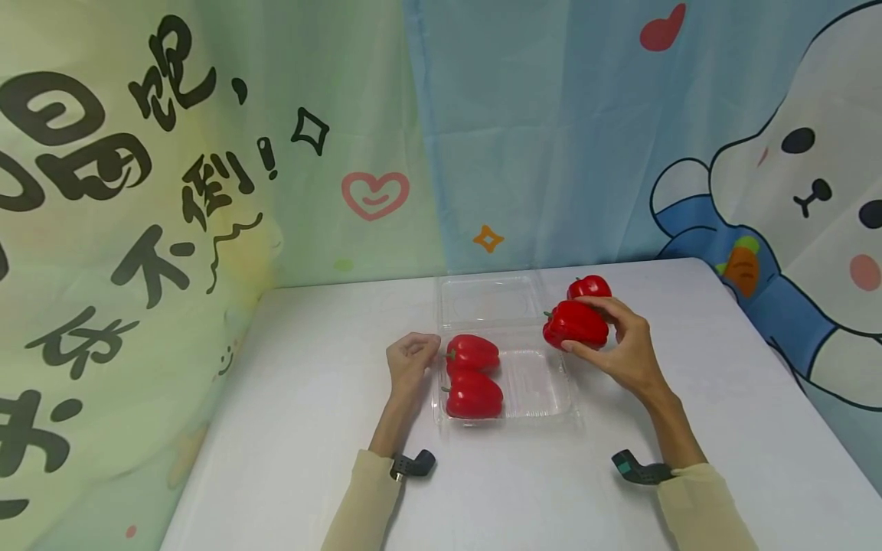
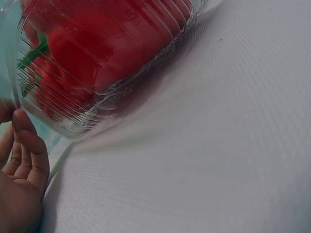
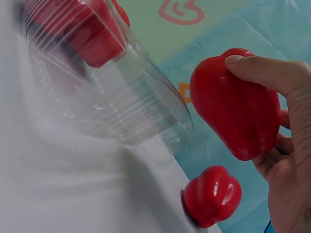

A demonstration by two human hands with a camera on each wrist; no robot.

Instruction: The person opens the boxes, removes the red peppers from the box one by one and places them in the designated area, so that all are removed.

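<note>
My right hand [image 1: 623, 340] grips a red bell pepper [image 1: 576, 324] between thumb and fingers, over the right edge of a clear plastic clamshell box [image 1: 537, 383]. Its green stem points left. Two more red bell peppers [image 1: 475, 395] lie in the left half of the box, one behind the other. At the box's left edge, my left hand [image 1: 413, 356] pinches the rim with thumb and forefinger, as the left wrist view shows with the hand [image 2: 24, 165] beside the ribbed wall [image 2: 73, 114]. Another bell pepper [image 3: 213, 196] rests on the table behind the held one.
The box's transparent lid [image 1: 491, 300] lies folded back toward the far edge of the white table [image 1: 331, 367]. Behind the table hangs a printed curtain [image 1: 510, 138] with cartoon figures and lettering. A dark wrist strap [image 1: 413, 464] with a camera sits on each forearm.
</note>
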